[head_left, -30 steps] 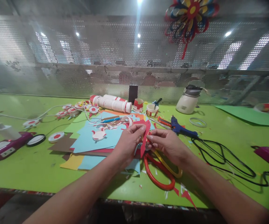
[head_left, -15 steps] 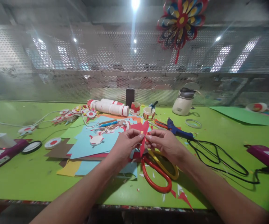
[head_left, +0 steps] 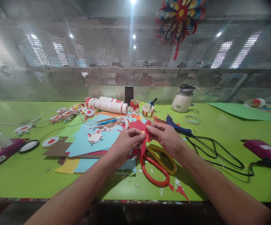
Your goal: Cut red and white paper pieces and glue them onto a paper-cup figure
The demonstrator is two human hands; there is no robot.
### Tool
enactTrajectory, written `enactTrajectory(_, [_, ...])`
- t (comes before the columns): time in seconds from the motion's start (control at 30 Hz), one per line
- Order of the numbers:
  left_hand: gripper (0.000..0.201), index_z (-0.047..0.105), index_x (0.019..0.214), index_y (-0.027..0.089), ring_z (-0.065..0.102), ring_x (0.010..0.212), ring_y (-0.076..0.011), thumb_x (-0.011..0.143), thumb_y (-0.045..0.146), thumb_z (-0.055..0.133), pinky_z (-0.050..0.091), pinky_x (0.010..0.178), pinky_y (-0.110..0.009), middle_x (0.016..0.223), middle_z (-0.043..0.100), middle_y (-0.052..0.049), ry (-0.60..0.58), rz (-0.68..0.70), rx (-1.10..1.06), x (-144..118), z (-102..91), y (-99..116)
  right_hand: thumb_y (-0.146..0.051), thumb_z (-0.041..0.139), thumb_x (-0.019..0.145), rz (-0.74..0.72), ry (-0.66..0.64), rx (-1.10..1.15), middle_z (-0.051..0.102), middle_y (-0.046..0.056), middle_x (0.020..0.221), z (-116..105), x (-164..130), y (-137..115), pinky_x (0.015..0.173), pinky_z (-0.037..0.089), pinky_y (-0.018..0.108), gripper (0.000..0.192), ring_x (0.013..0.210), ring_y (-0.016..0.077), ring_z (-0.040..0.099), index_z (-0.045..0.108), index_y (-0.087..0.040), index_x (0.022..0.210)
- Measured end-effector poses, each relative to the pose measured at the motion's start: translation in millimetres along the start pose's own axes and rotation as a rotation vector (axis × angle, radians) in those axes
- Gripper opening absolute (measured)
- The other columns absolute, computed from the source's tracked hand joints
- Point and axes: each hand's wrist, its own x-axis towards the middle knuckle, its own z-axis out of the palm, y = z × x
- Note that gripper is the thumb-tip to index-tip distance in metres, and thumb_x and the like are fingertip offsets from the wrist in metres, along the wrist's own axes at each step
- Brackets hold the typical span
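Between my two hands is a narrow red paper piece (head_left: 144, 147), held upright with pointed ends. My left hand (head_left: 128, 142) pinches its left side near the middle. The fingertips of my right hand (head_left: 165, 134) are closed on its upper right part. Under the hands lie scissors (head_left: 156, 178) with one red and one yellow handle loop; their blades are hidden. Left of my left hand, a white round paper piece with red tabs (head_left: 94, 137) rests on light blue paper sheets (head_left: 84, 147).
White paper-cup rolls (head_left: 109, 106) lie behind the sheets. A blue glue gun (head_left: 179, 127) with a black cable is at right, near a purple power strip (head_left: 264, 153). A beige kettle (head_left: 182, 101) stands farther back. Red scraps (head_left: 181, 191) lie near the front edge.
My right hand has shifted its fingertips up toward the top of the red paper piece. My left hand keeps its pinch. The whole view has moved slightly.
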Motion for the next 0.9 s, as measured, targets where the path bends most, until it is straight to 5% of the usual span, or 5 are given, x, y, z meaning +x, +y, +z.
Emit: enactTrajectory(0.9, [0.027,0.056,0.073,0.016,0.049,0.049,-0.0074,0.064,0.035,0.074,0.035,0.043,-0.018,0.063,0.056,0.001,-0.014,-0.019,0.102,-3.1,2.5,1.9,-0.038,0.069,0.070,-0.035,0.040,-0.206,0.053,-0.003,0.054,4.2,-5.8,-4.3,0.056,0.035,0.027,0.026,0.053,0.0094,0.043,0.061,-0.016,0.058])
